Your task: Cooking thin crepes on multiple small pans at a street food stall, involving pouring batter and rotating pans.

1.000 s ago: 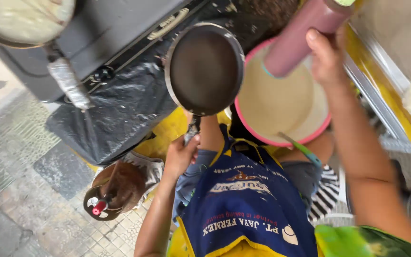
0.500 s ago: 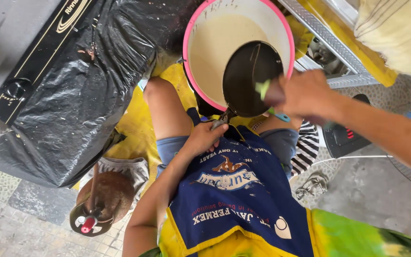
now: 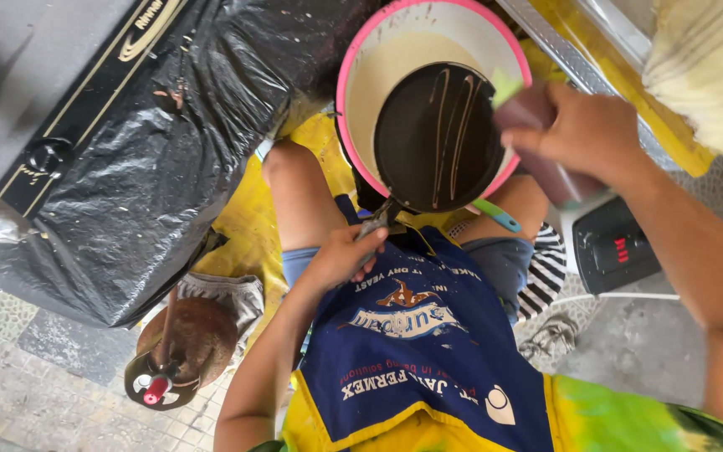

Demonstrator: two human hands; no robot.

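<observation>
Presently, left hand [image 3: 346, 258] is clenched round the handle of a dark pan [image 3: 438, 138], fingers wrapped tight. Pan sits level over a pink-rimmed bucket [image 3: 395, 59] of pale batter, between the knees. Thin streaks of batter run across the pan's face. Right hand [image 3: 583, 134] is closed about a maroon cup [image 3: 546, 163], tilted at the pan's right edge (its mouth is hidden behind the fingers). Blue apron [image 3: 416, 351] covers the lap. Black plastic sheet [image 3: 152, 159] lies to the left; a black box with red lights [image 3: 617, 247] stands on the floor to the right.
</observation>
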